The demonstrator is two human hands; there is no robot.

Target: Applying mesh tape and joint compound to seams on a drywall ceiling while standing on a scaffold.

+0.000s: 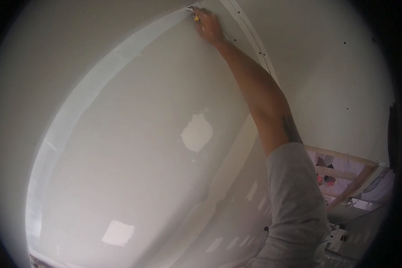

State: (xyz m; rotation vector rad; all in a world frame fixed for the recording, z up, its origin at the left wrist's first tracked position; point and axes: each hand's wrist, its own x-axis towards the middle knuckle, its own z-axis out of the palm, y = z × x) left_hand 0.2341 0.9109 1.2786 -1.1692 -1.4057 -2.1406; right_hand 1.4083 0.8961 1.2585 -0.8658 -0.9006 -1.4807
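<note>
My right hand (209, 27) is raised high at the top of the view, with the arm stretched up from the lower right. Its fingers are closed round a putty knife (196, 17) with a yellow part; most of the tool is hidden by the hand. The knife is at the upper end of a broad, pale band of joint compound (94, 85), which follows the seam where two grey drywall surfaces meet. Two white compound patches, one mid-panel (197, 133) and one lower down (119, 233), mark the drywall panel (134, 152). My left hand is out of view.
Right of my hand runs a white seam strip (250, 35) with dark screw spots. Beyond it is another drywall panel (326, 76) with screw dots. At the lower right, an opening shows wooden framing (350, 190). White smears (239, 242) dot the lower surface.
</note>
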